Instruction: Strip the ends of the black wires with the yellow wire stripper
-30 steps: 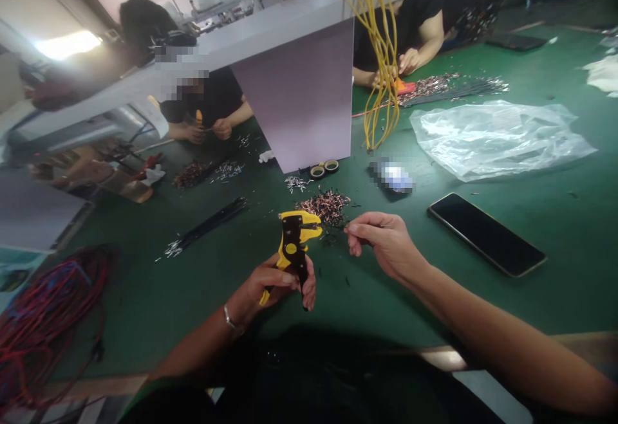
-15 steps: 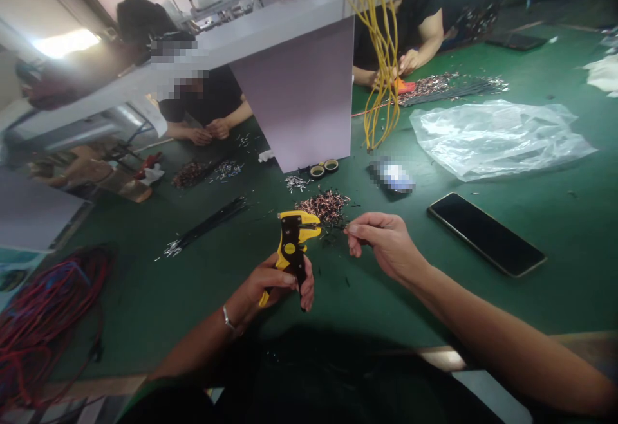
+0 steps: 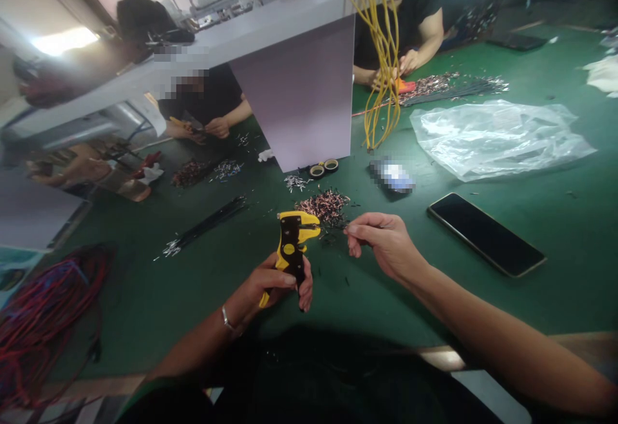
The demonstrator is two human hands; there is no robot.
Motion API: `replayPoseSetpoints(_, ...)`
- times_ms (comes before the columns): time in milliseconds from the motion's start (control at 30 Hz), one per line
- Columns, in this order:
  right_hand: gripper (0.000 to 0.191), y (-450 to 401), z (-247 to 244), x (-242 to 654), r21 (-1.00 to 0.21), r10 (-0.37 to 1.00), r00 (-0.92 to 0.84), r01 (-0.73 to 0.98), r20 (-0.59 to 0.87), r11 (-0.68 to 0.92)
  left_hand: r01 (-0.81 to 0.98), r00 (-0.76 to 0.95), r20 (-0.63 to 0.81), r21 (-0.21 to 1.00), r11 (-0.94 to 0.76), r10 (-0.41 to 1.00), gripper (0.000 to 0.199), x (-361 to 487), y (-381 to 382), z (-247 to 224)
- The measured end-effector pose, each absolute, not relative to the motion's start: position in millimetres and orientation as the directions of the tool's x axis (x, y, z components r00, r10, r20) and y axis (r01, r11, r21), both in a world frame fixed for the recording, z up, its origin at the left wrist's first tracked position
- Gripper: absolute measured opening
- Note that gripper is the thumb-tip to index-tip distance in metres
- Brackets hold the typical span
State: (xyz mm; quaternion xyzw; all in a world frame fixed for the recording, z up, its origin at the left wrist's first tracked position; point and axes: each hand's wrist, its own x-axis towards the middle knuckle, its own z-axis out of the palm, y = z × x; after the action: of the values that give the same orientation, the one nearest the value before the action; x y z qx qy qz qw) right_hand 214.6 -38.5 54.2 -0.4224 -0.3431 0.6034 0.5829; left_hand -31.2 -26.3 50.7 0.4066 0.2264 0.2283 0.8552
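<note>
My left hand [image 3: 275, 282] is wrapped around the handles of a yellow and black wire stripper [image 3: 290, 244], held upright with its jaws facing right. Its fingers curl over the grip above the table. Just right of the jaws, my right hand [image 3: 381, 240] is closed in a pinch. A thin black wire [image 3: 344, 226] shows at its fingertips, mostly hidden by them and dark against the background. Beyond the jaws lies a pile of short black wires with bare copper ends [image 3: 326, 205].
A bundle of black wires [image 3: 207, 223] lies left, near red cable coils [image 3: 53, 308]. To the right are a phone [image 3: 486, 234] and a clear plastic bag [image 3: 502, 138]. Tape rolls [image 3: 323, 168] sit by a divider [image 3: 299, 89]. Yellow cables [image 3: 381, 57] hang over the shelf; co-workers sit opposite.
Both my hands and the wire stripper stay almost still. At the back left, a co-worker's hands have shifted, and a yellow tool now shows in one of them.
</note>
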Motion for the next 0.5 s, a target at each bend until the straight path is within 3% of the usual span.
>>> replayPoseSetpoints(500, 0.011, -38.4, 55.3, 214.8, -0.906, 0.993, 0.042, -0.415, -0.112, -0.085, -0.219, 0.777, -0.192, 0.81, 0.544, 0.6, 0.02, -30.5, -28.3, 51.9)
